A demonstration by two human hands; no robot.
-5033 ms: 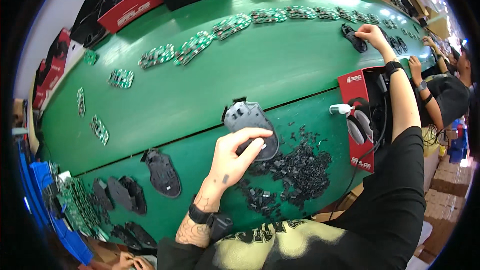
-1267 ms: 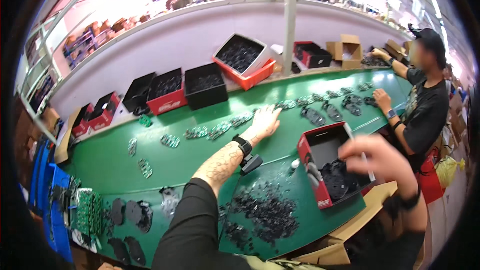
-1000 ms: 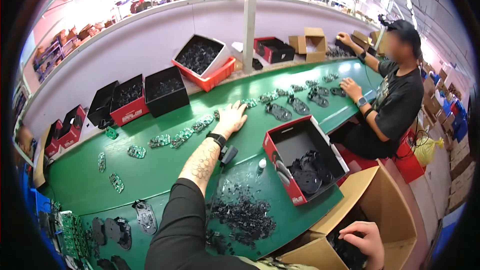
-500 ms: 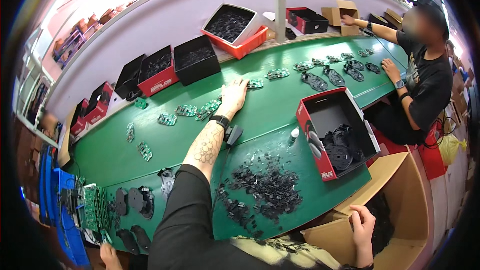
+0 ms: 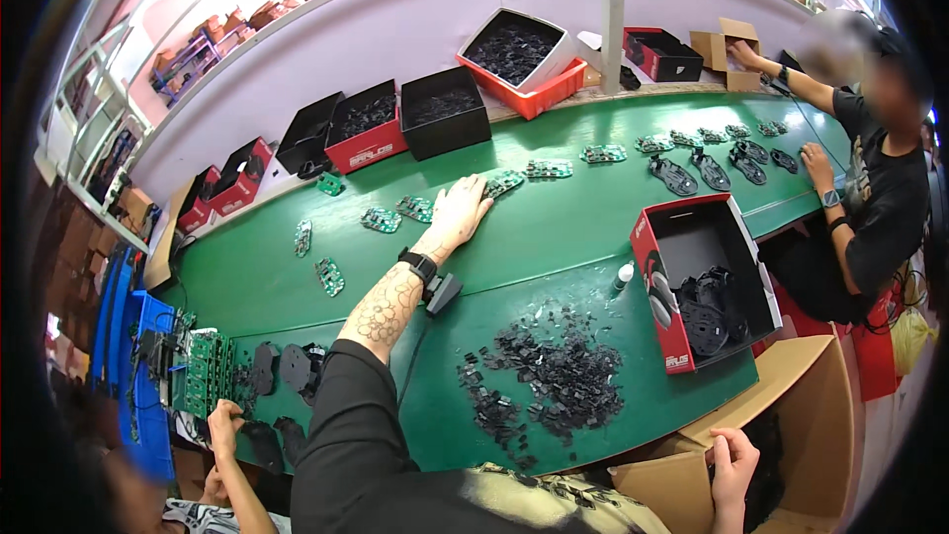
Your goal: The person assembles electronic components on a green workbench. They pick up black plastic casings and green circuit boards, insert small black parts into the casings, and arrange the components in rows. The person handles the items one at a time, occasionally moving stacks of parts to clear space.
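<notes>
My left hand [image 5: 457,213] lies flat over the row of green circuit boards on the green table, fingers stretched out. A circuit board [image 5: 504,184] shows just past its fingertips, and another circuit board [image 5: 415,209] sits beside it on the left; whatever is under the palm is hidden. A black band with a dark block circles my left wrist. At the lower right, my right hand [image 5: 733,465] hovers by the flap of an open cardboard box [image 5: 816,435], its fingers curled in. Nothing shows between them, but their inner side is hidden.
A heap of small black parts [image 5: 554,376] lies before me, near a small bottle [image 5: 623,275] and a red-and-black box [image 5: 667,321] of black shells. Parts boxes [image 5: 445,124] line the wall. One co-worker [image 5: 880,158] sits right; another's hand [image 5: 225,425] is at stacked boards [image 5: 208,376], lower left.
The view has shifted. Across the table, my left hand has moved back to the left, uncovering a circuit board. The lower-left co-worker's hand has risen to the stacked boards.
</notes>
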